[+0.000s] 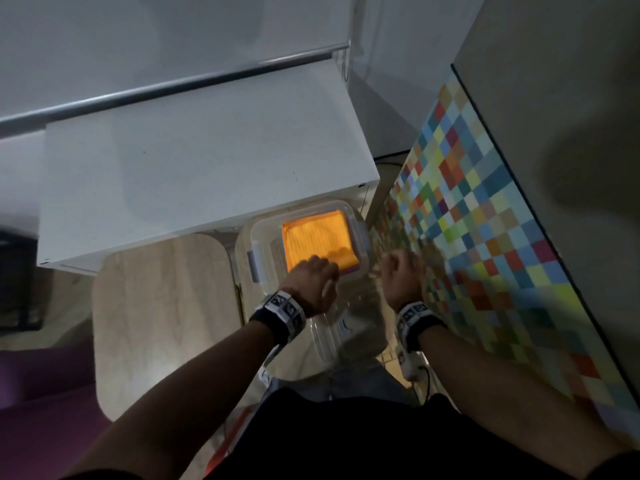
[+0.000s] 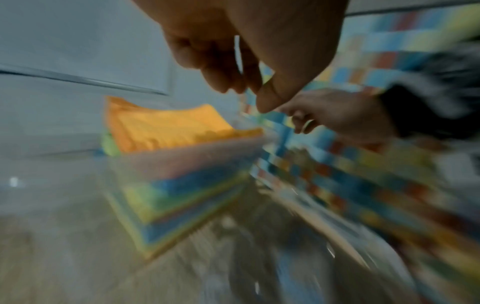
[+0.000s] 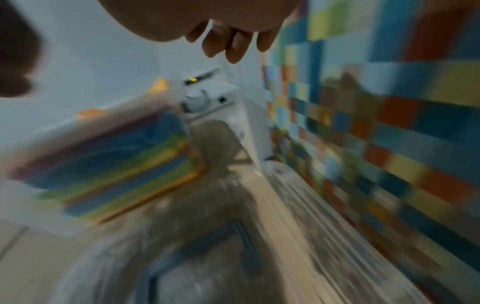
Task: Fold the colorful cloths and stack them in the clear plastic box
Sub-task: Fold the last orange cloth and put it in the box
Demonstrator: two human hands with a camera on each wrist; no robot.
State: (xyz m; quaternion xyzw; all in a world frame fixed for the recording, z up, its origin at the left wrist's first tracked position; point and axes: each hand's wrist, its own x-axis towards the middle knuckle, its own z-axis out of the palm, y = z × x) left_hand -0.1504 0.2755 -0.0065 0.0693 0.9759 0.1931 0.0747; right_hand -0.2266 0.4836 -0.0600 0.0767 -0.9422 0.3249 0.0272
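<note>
The clear plastic box (image 1: 255,237) stands on the wooden table, filled with a stack of folded cloths (image 2: 182,195) in blue, green and yellow layers. An orange cloth (image 1: 315,237) lies on top. My left hand (image 1: 318,268) hovers over the box's near edge, its fingers (image 2: 223,82) loosely curled and holding nothing. To the right of the box my right hand (image 1: 401,268) hangs in the air, its fingers (image 3: 233,47) also without anything in them. The wrist views are blurred by motion.
A clear lid (image 1: 349,330) lies on the table just in front of the box, under my wrists. A white cabinet (image 1: 207,161) stands behind the box. A multicoloured checkered wall (image 1: 485,220) runs along the right. The wooden table (image 1: 162,306) extends left.
</note>
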